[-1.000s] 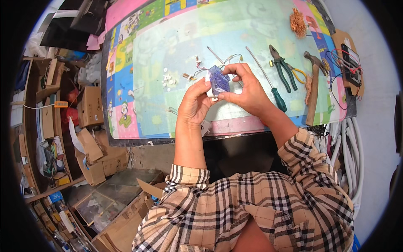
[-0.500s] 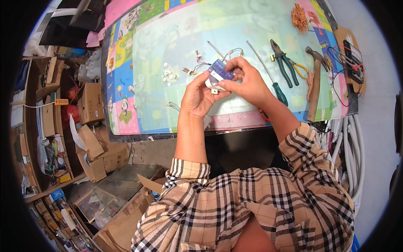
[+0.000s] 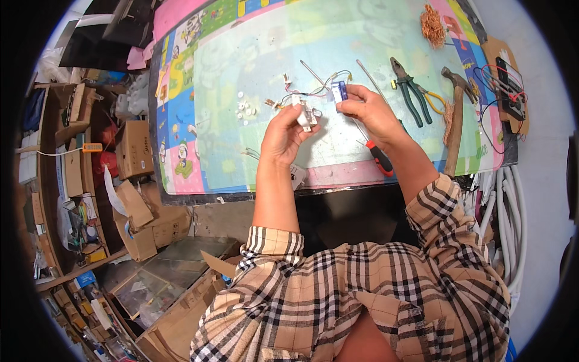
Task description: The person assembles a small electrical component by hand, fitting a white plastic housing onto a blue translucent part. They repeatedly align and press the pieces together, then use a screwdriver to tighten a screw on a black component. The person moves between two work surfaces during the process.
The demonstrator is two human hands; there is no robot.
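Note:
Between the fingertips of my left hand (image 3: pixel 281 136) is a small white plastic housing (image 3: pixel 303 114), its inner side partly exposed toward the right. My right hand (image 3: pixel 375 116) pinches a blue see-through plastic cover (image 3: pixel 339 92) with a white patch, held just to the right of the housing and apart from it. Thin coloured wires (image 3: pixel 313 93) lie on the table behind both pieces. A red-and-black-handled screwdriver (image 3: pixel 379 159) lies below my right hand. Another screwdriver's shaft (image 3: pixel 371 78) shows behind that hand, which hides most of its handle.
Small white round parts (image 3: pixel 244 108) lie left of my hands on the table mat (image 3: pixel 229 157). Toward the right are green-handled pliers (image 3: pixel 411 95), a yellow-handled tool (image 3: pixel 435 101), a hammer (image 3: pixel 455 120), a copper wire bundle (image 3: pixel 432 27) and a multimeter (image 3: pixel 511 90) with leads.
The blue cover has come away from the white housing. My right hand has moved right with the cover, while my left keeps the housing, now tilted. The red-and-black screwdriver handle has come into fuller view.

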